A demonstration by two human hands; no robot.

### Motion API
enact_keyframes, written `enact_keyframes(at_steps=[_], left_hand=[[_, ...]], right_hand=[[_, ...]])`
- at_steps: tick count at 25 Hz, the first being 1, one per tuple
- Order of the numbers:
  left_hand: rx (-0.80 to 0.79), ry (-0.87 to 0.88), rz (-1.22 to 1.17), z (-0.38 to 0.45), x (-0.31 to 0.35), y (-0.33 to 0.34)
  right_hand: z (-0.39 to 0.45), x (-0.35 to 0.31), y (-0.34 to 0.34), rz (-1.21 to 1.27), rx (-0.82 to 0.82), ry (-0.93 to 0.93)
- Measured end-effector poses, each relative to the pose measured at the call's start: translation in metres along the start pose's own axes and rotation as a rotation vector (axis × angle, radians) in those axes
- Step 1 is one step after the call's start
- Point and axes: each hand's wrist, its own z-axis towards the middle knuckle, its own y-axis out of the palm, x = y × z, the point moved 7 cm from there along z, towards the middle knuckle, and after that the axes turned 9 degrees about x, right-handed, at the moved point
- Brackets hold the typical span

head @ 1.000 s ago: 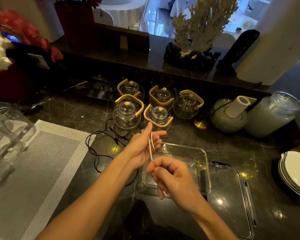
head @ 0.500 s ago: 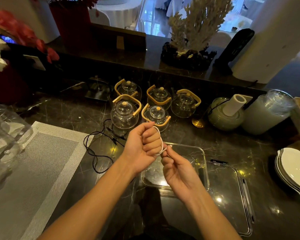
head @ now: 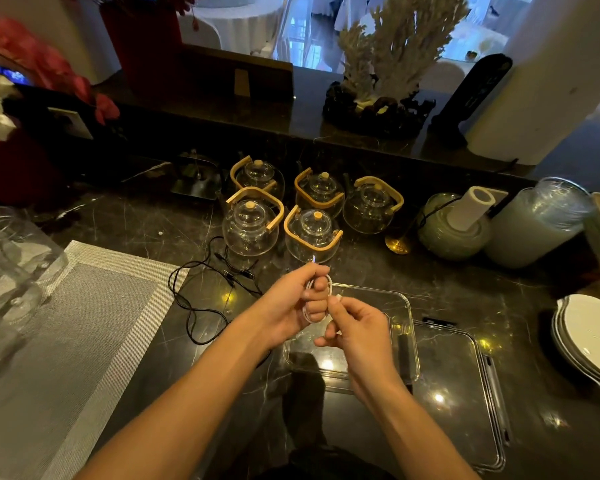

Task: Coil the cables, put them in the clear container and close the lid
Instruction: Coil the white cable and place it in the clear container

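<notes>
Midway, the left hand (head: 291, 303) grips a thin white cable (head: 329, 289) coiled round its fingers while the right hand (head: 357, 327) pinches its end; the black cable (head: 201, 299) lies loose on the bench, and the clear plastic container (head: 409, 306) and its clear lid (head: 482, 393) sit open.

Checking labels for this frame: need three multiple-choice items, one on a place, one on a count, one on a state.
1. Where does the black cable lie?
A. in the clear container
B. on the counter, left of the container
C. on the white plates

2. How many glass teapots stand behind the hands?
A. three
B. five
C. seven

3. What state is the white cable in?
A. looped round the left hand
B. flat on the placemat
C. sealed under the lid

Key: B, it sprawls on dark counter beside the clear container; B, five wooden handles show; A, the right hand pinches its end.
</notes>
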Motion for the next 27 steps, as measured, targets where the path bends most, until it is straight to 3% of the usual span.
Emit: enact_keyframes(at_steps=[5,9,12,16,20,23,27], left_hand=[[0.161,0.209,0.374,-0.007,0.014,-0.015],[0.213,0.260,0.157,-0.007,0.004,-0.017],[0.281,0.277,-0.003,-0.004,0.001,-0.021],[0.297,0.315,-0.327,0.001,0.013,-0.027],[0.368,0.334,-0.354,0.002,0.016,-0.027],[0.354,0.345,-0.200,-0.002,0.013,-0.018],[0.412,0.401,0.346,-0.008,0.008,-0.005]], right_hand=[[0.005,-0.005,-0.010,0.049,0.073,-0.027],[0.008,-0.004,-0.006,0.124,-0.005,0.069],[0.000,-0.004,0.003,0.307,-0.136,0.182],[-0.003,0.003,0.003,0.555,-0.156,0.323],[-0.007,0.010,0.003,0.502,-0.183,0.353],[-0.001,0.014,0.001,0.455,-0.171,0.401],[0.016,0.012,-0.002,0.251,-0.178,0.363]])
